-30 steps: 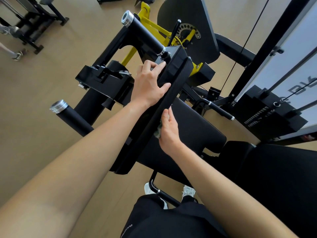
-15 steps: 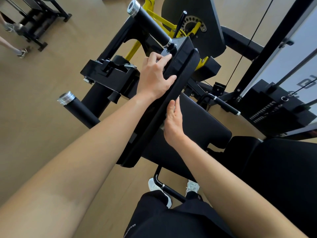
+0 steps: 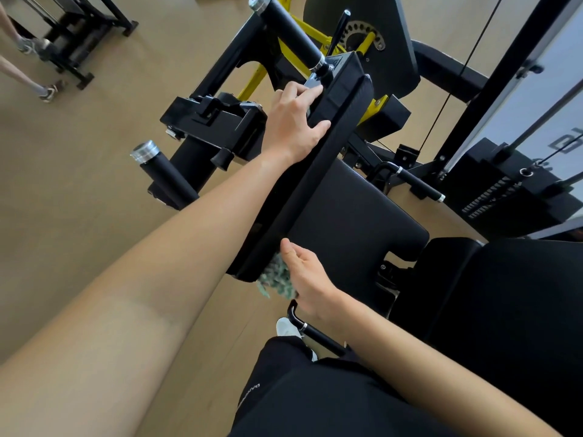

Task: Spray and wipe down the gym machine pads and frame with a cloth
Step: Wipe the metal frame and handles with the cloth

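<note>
A long black upright pad of the gym machine runs diagonally through the middle of the view. My left hand holds its upper end, fingers wrapped over the edge near the top bracket. My right hand is at the pad's lower end and grips a grey-green cloth, bunched against the pad's bottom corner. The black seat pad lies just right of it. The black and yellow frame sits behind. No spray bottle is in view.
Black roller handles stick out left and at the top. A side grip and the weight stack stand to the right. Another machine and a person's legs are at the far left. A low handle sits by my knee.
My right hand slid down the pad's edge from its middle to its lower end, and the cloth now shows below the corner. My left hand kept its hold at the top.
</note>
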A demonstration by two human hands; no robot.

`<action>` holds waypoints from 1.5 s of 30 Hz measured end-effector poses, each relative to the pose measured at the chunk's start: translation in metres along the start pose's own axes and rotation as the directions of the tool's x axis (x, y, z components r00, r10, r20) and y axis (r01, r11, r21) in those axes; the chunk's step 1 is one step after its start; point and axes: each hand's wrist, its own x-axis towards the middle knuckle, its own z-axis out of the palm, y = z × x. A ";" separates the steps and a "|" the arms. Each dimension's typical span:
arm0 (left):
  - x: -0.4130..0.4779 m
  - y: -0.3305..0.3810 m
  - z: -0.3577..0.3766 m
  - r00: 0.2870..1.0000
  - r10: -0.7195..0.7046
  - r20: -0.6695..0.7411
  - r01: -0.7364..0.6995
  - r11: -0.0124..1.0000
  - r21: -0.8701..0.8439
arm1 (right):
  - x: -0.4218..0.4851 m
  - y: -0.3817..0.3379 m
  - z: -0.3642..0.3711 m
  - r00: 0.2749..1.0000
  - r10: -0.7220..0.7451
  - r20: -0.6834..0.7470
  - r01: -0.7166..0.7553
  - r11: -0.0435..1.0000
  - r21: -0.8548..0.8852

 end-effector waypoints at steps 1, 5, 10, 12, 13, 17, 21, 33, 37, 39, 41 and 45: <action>-0.001 -0.001 0.000 1.000 0.001 -0.001 -0.001 1.000 -0.003 | -0.003 -0.003 -0.005 1.000 0.024 0.007 -0.024 0.999 -0.025; -0.002 -0.005 0.004 1.000 0.025 0.005 -0.025 0.999 0.020 | -0.020 -0.031 -0.031 0.999 0.024 -0.032 -0.026 0.997 -0.069; -0.012 0.003 -0.003 0.993 0.056 -0.100 -0.056 0.998 0.004 | -0.026 -0.077 -0.059 0.974 -0.097 -0.206 0.102 0.995 0.012; -0.026 0.014 -0.011 0.984 0.026 -0.174 -0.043 0.995 -0.092 | -0.031 -0.092 -0.067 0.973 -0.101 -0.206 0.136 0.977 0.165; -0.039 0.020 -0.015 0.980 0.009 -0.200 -0.040 0.987 -0.155 | -0.034 -0.098 -0.069 0.974 -0.115 -0.193 0.159 0.959 0.236; -0.113 0.037 -0.044 0.951 -0.084 -0.299 -0.034 0.929 -0.369 | -0.041 -0.114 -0.063 0.960 -0.240 -0.145 0.275 0.906 0.321; -0.191 0.026 -0.069 0.876 -0.308 -0.371 0.092 0.863 -0.497 | -0.043 -0.116 -0.031 0.925 -0.368 -0.092 0.378 0.914 0.149; -0.267 -0.084 -0.070 0.760 -0.649 0.025 0.499 0.560 -0.661 | 0.003 -0.095 0.102 0.850 -0.508 0.141 0.491 0.665 -0.563; -0.268 -0.097 -0.071 0.825 -0.557 0.093 0.440 0.531 -0.724 | 0.014 -0.109 0.125 0.853 -0.516 0.080 0.447 0.644 -0.620; -0.267 -0.105 -0.074 0.831 -0.542 0.126 0.450 0.522 -0.725 | 0.020 -0.123 0.135 0.838 -0.542 0.069 0.449 0.611 -0.652; -0.266 -0.112 -0.076 0.841 -0.518 0.154 0.461 0.540 -0.704 | 0.023 -0.137 0.145 0.813 -0.579 0.058 0.474 0.601 -0.644; -0.264 -0.121 -0.078 0.875 -0.450 0.180 0.443 0.593 -0.673 | 0.030 -0.148 0.156 0.766 -0.642 -0.010 0.521 0.631 -0.575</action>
